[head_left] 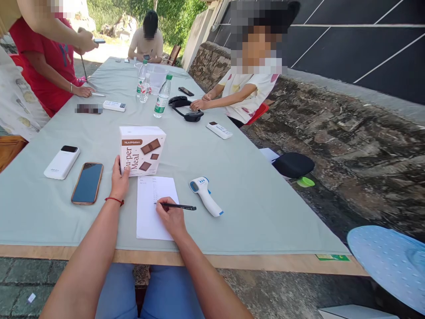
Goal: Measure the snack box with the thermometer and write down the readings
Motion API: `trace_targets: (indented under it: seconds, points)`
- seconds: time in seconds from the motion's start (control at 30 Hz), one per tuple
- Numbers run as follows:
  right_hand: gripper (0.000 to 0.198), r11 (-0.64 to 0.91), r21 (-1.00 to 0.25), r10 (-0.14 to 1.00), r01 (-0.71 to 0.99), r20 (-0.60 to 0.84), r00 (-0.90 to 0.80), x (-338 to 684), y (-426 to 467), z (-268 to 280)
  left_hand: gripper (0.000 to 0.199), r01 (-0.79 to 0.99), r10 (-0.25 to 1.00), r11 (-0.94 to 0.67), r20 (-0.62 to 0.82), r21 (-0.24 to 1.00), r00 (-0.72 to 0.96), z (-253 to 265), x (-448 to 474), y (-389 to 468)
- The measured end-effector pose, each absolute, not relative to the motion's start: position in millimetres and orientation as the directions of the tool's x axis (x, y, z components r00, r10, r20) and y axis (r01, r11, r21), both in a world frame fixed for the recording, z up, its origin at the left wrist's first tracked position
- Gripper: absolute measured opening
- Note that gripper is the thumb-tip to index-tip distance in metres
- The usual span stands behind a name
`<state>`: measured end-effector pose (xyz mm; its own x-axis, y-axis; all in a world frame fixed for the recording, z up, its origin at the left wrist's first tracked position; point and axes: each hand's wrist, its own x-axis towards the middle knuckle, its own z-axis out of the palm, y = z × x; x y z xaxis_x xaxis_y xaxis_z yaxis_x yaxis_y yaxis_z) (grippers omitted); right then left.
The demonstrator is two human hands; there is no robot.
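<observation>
Figure: writing on a sheet of paper (151,208) at the near edge of a cloth-covered table (252,199); all places are given relative to the sheet. My right hand (171,217) rests on the sheet's right half, fingers pinched shut around a black pen (175,206) whose tip touches the paper near mid-sheet and whose barrel lies low, pointing right. My left hand (118,179) lies just off the sheet's upper left corner, fingers loosely open and pressed against the side of a Super Meal box (142,149), which stands touching the sheet's far edge. Nothing is gripped on that side. An infrared thermometer (206,195) lies just right of the sheet; a smartphone (87,182) and a white power bank (62,162) lie to its left. In my judgement, the step goes best with the wrist planted on the paper, the box held steady so its label reads clearly, and the thermometer kept clear of the pen's travel.
</observation>
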<state>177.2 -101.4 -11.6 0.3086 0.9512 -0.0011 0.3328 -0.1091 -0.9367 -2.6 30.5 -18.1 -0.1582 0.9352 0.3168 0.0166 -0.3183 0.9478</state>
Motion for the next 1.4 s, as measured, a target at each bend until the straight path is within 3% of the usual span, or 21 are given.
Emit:
trace_targets:
  seconds: [0.6,0.83,1.4]
  points:
    - [0.017,-0.093,-0.939,0.951,0.332,0.014,0.307,179.1,-101.2,-13.6,0.070,0.008,0.940,-0.306,0.304,0.952,-0.154,-17.8,-2.9,30.1]
    - [0.021,-0.077,-0.965,0.934,0.251,0.018,0.356,179.2,-100.9,-11.6,0.071,0.003,0.943,-0.297,0.294,0.955,-0.154,-17.0,-2.6,29.5]
    - [0.020,-0.087,-0.940,0.946,0.330,0.025,0.323,179.2,-101.4,-11.4,0.072,0.024,0.947,-0.279,0.279,0.960,-0.158,-15.0,-3.1,28.4]
